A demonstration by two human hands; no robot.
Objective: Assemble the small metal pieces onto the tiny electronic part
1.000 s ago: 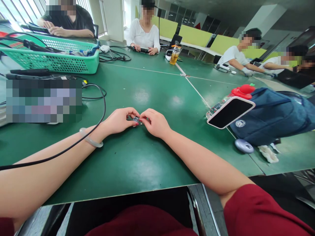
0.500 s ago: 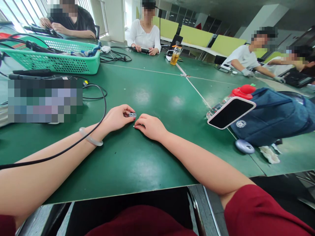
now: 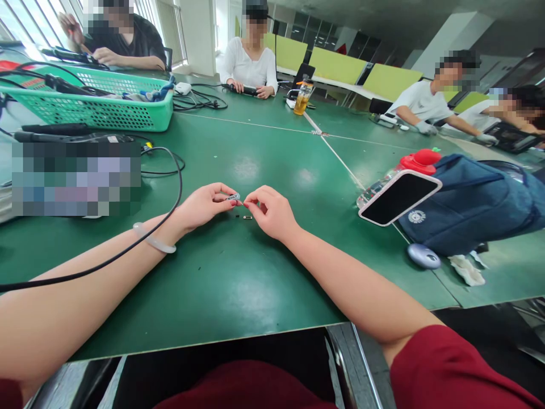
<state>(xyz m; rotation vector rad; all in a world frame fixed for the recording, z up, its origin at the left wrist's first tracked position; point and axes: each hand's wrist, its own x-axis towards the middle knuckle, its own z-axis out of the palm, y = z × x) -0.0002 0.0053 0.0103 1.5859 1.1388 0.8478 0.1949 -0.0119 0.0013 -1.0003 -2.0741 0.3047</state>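
Note:
My left hand [image 3: 205, 207] is closed, pinching a small grey-and-white patterned piece [image 3: 233, 196] between thumb and fingers just above the table. Its exact kind is too small to tell. Close to that piece, the fingertips of my right hand [image 3: 276, 213] are pressed together; a thin bit seems to show at their tips, too small to name. Below the fingertips a tiny metallic oblong part [image 3: 247, 217] lies on the green table [image 3: 255, 284], with a dark speck [image 3: 237, 216] beside it.
A black cable [image 3: 179, 187] arches over my left forearm. Left are a green basket [image 3: 106, 116] of cables and a blurred-out object [image 3: 76, 179]. To the right lie a propped phone [image 3: 400, 197], blue backpack [image 3: 481, 210], mouse [image 3: 423, 256] and crumpled tissue [image 3: 467, 270]. Several people sit around.
My right hand has lifted and turned up towards the patterned piece. The tiny metallic part now shows on the table below. My left hand has tilted the piece slightly.

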